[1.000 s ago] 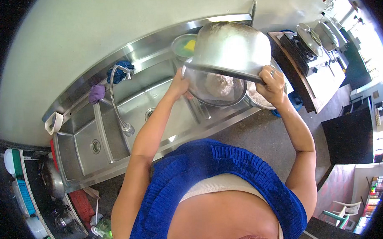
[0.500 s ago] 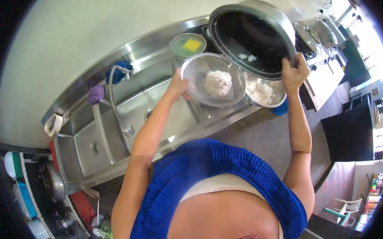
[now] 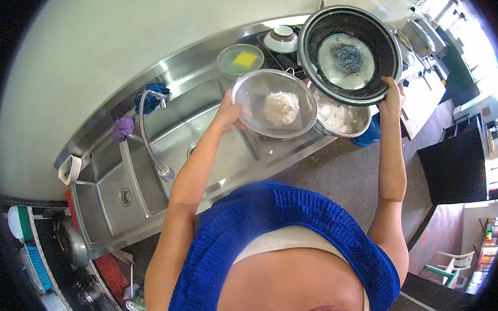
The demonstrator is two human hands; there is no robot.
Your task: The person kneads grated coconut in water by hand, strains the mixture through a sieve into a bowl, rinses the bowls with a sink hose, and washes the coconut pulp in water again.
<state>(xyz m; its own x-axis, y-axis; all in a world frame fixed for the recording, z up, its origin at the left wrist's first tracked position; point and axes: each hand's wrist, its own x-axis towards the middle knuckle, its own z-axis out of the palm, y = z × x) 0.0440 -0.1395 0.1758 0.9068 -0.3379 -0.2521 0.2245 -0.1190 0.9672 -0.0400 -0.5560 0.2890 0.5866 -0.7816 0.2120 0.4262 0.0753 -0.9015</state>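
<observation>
My left hand grips the left rim of a pale, see-through-looking bowl. A rounded clump of white food that looks like cooked rice lies in it. My right hand is closed on the lower right rim of a large dark pot. The pot is tilted so its inside faces me, showing a silvery bottom with a blackened patch. Partly hidden under the pot and the pale bowl, a metal bowl holds more of the white food.
A steel double sink with a hose tap lies to the left. Behind the pale bowl sits a dish with a yellow sponge. Stacked bowls stand beside the pot. A blue container is below the metal bowl.
The dark pot has turned so its inside bottom faces me and has shifted right; the white bits seen inside it no longer show. The pale bowl has barely moved.
</observation>
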